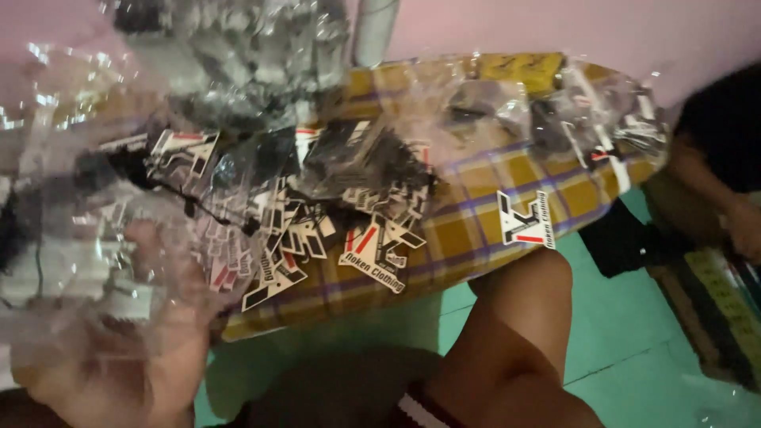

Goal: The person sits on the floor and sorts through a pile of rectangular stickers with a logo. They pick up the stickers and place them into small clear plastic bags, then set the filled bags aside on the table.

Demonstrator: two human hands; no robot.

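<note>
My left hand (119, 361) is at the lower left, seen through a clear plastic bag (87, 198) that it grips and lifts close to the camera. The bag is crumpled and holds small white, black and red pieces. Just to its right, several black, white and red clothing tags (372, 246) with black strings lie scattered on a yellow plaid cloth (483, 230). One tag (525, 218) lies apart toward the right. More clear bags (555, 111) of dark items rest on the cloth's far end. My right hand is out of sight.
My bare knee (515, 317) rises at the bottom centre over a green floor (618, 317). Another person's arm and hand (741, 226) reach in at the right edge, beside a dark patterned strip (721, 309). A pink wall (515, 24) is behind.
</note>
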